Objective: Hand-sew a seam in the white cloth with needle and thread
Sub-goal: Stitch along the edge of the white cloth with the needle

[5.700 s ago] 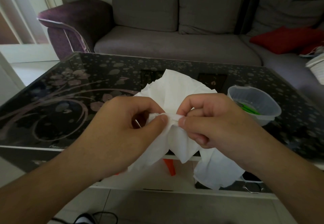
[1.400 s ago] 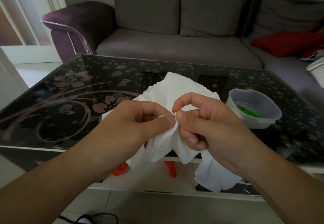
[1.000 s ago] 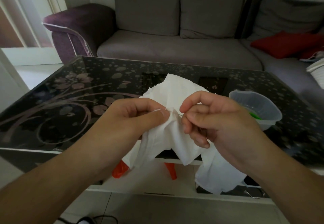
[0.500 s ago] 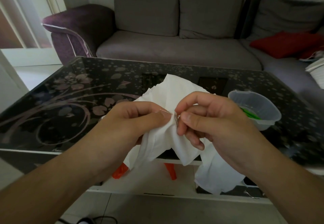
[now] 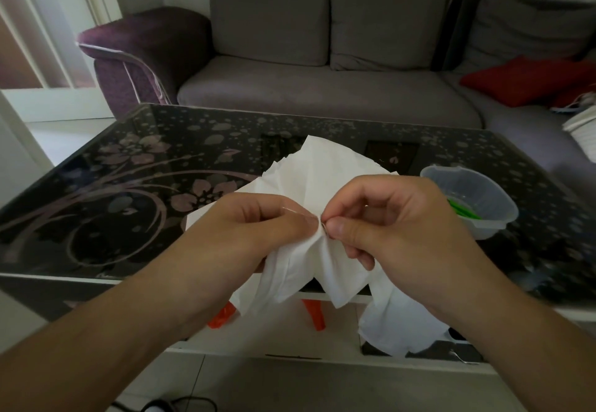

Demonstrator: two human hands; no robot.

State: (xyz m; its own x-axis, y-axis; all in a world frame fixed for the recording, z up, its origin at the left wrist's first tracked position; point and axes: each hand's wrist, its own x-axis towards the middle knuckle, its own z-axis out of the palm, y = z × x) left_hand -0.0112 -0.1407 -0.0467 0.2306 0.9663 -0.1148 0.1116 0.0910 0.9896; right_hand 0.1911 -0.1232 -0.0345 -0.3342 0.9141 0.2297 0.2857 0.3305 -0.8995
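The cloth is held above the near edge of the counter. The left hand pinches its gathered fold between thumb and fingers. The right hand pinches the needle just beside that fold. A plastic bowl stands near the counter's right edge; behind the counter is a grey sofa.

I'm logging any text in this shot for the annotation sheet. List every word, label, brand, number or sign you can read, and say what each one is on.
None can be read.
The glass table carries only a flower and swirl pattern, no lettering.
The white cloth, held by the left hand and right hand, is plain.
The clear plastic tub shows no label.
The sofa cushions show no tags.
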